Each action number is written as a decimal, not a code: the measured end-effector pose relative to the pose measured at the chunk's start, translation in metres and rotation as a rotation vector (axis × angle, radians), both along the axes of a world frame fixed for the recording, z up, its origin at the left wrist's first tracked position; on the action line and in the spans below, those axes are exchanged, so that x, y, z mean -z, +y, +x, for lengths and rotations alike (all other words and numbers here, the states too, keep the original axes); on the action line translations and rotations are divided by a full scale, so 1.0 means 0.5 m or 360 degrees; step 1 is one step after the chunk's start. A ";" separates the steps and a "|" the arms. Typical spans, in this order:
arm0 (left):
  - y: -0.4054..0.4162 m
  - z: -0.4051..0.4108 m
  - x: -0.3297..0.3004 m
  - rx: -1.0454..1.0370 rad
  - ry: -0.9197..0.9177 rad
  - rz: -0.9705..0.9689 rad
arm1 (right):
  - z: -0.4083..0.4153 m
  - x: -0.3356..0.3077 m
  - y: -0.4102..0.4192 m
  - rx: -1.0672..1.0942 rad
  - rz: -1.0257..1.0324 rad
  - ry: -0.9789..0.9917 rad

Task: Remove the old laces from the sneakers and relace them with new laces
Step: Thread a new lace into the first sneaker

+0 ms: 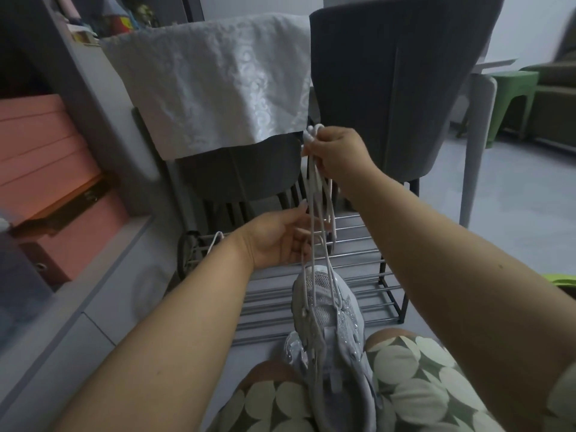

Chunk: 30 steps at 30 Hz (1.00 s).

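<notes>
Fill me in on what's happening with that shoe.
A seated person has a grey sneaker wedged between their knees. The right hand grips a bunch of white lace pulled up high, while the left hand holds the strands lower down. The lace is threaded through the sneaker's eyelets.

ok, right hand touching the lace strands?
Touching. Head view shows the right hand with fingers curled round the bunched white laces, holding them taut above the sneaker.
</notes>
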<state>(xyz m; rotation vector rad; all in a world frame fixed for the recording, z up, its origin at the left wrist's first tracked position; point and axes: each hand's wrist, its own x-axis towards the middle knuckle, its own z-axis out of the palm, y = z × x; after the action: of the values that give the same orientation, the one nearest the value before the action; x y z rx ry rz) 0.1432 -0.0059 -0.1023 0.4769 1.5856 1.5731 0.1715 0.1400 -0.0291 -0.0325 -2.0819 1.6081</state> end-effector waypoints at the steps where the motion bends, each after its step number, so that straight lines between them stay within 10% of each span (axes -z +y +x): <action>1: -0.005 0.003 0.002 0.0057 0.0008 0.0015 | -0.002 -0.002 -0.001 0.0008 0.0037 -0.0001; 9: -0.004 0.024 0.019 -0.0154 0.0313 -0.0060 | -0.003 0.011 -0.021 -0.0158 0.0160 -0.0276; 15: -0.003 0.025 0.029 -0.0280 0.0298 -0.0063 | 0.055 0.071 -0.006 0.0127 0.0982 -0.0728; 30: -0.005 0.030 0.025 -0.0292 0.0314 -0.0104 | 0.170 0.214 -0.046 0.0040 0.0703 -0.0721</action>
<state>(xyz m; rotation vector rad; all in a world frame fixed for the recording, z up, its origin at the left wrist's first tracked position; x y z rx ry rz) 0.1584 -0.0083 -0.1149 0.4740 1.8698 1.6450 0.2566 0.1169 -0.1360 -0.2922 -2.7292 1.1671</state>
